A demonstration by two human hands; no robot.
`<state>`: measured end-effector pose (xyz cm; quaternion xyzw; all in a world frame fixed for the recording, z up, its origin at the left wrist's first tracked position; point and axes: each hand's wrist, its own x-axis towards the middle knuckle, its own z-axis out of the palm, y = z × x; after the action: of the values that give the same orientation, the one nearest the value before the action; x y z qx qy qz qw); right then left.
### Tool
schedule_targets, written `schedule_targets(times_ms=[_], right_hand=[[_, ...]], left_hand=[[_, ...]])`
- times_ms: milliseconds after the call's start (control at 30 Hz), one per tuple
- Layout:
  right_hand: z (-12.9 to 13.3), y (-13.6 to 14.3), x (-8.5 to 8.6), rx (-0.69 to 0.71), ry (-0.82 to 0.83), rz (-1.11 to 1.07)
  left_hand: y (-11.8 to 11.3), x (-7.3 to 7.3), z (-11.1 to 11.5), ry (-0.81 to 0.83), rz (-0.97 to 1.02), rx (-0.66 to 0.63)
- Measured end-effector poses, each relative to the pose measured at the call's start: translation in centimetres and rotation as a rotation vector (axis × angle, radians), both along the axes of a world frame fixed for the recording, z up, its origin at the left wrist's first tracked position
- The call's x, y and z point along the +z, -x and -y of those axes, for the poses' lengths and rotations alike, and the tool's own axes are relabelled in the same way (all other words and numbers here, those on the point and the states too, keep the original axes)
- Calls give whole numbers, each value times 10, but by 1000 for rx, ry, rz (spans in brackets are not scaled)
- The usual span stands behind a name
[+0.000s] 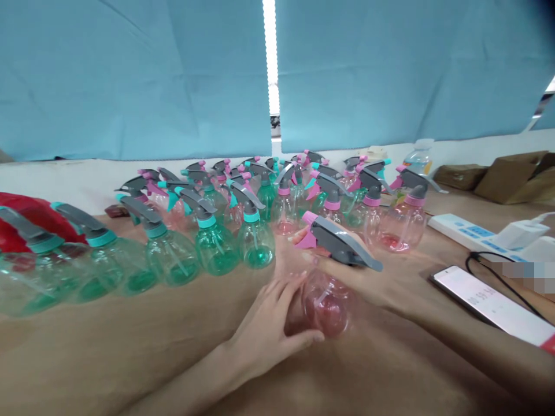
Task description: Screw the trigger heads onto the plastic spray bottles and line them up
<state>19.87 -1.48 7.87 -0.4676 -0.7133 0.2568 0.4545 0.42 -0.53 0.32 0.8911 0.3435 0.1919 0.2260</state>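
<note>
A clear pink spray bottle (327, 303) with a grey and pink trigger head (342, 242) is in front of me, slightly tilted. My left hand (264, 323) curves around the left side of its round body, thumb at the lower front. Reaching in from the right, my right hand (323, 263) grips around the neck, just under the trigger head. Part of that hand is hidden behind the grey lever. Nearest beyond my hands are a green spray bottle (256, 242) and a pink spray bottle (403, 222), both upright.
Several green and pink spray bottles stand in rows across the table (143, 352). A red bag (39, 216) lies at left. To the right are a power strip (463, 231), a phone (489, 300) with a black cable, and a cardboard box (511, 176). A blue curtain hangs behind.
</note>
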Motion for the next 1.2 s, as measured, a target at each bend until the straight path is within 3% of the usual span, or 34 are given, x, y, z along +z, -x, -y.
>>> schedule_targets(times_ms=[167,300,500,767,1000,1200], right_hand=[[-9,-8,-8,-147,-31,49],[-15,-13,-12,-99,0,54],[-10,-12,-3,-124,55,143],[-10,-24,-22,-221,108,162],[-12,-9,-12,-134,81,-7],[-14,-10,-15,-88,119,-44]], left_hand=[[10,-3,-3,-86,-153,11],[12,-6,-3,-105,-190,14],[12,-8,-3,-105,-199,7],[12,-7,-3,-109,-197,10],[11,-9,-3,-125,-180,11],[10,-7,-3,-109,-196,13]])
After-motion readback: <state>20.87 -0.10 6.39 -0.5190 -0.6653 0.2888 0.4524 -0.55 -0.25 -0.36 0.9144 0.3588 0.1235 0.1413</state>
